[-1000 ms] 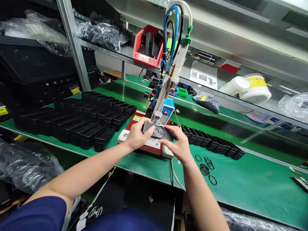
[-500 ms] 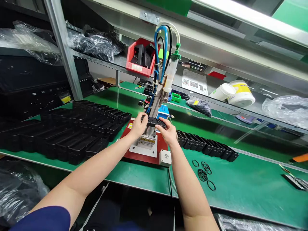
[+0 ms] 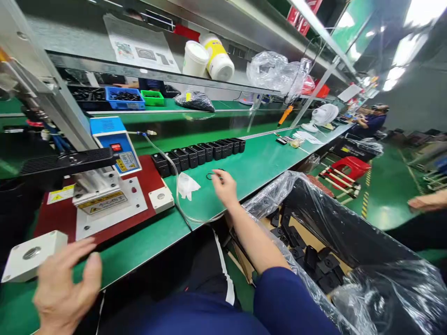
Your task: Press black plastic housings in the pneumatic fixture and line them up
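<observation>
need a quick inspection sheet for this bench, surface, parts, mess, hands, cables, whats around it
Surface: green bench, with a red machine base on it
Job's things: black grille part on the metal fixture; row of black cases behind; black ring by the right hand
Clutter: crumpled white scrap by the tube
Hands: left hand open near a white button box, contact unclear; right hand at the ring, grip unclear
Cables: pale tube looping across the bench; black cable toward the front edge
Surroundings: plastic-lined bin of black parts; another person's hand far right
</observation>
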Motion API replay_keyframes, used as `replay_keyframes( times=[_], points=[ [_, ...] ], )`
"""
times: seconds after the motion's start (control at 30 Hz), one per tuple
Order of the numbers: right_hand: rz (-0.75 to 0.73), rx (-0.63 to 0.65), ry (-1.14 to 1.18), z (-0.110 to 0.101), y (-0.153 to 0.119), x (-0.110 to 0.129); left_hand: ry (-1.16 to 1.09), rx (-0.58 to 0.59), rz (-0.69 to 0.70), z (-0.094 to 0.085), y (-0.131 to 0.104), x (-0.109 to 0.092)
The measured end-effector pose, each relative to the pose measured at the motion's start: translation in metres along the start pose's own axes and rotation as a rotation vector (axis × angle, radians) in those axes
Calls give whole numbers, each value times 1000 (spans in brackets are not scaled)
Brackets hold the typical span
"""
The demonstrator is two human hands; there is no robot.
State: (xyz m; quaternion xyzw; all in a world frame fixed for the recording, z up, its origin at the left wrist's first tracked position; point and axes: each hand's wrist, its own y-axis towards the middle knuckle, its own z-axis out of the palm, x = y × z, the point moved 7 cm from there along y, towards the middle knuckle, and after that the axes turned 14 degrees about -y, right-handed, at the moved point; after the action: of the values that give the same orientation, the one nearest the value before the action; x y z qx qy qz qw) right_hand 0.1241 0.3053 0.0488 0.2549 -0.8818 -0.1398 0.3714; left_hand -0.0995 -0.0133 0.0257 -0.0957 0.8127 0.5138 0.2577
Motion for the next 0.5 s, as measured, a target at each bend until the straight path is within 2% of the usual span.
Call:
replay_keyframes(
  times=[0.07,0.1,0.17,0.27,0.37,0.5],
  points=[
    [130,-28,-80,-21,-1,-63,65,115,130,12,-30,-10],
    [165,-12,-115,-24,0,-88,89,159,161,17,-40,-10],
    [176,62,-166,-17,2,-118,108,193,153,23,-50,-4],
    [123,145,-239,8,3,-127,125,204,94,27,-54,7],
    [115,133,-339,27,7,-122,181,213,19,30,-54,14],
    [140,102,-430,31,13,-123,215,233,70,32,-56,12]
  ],
)
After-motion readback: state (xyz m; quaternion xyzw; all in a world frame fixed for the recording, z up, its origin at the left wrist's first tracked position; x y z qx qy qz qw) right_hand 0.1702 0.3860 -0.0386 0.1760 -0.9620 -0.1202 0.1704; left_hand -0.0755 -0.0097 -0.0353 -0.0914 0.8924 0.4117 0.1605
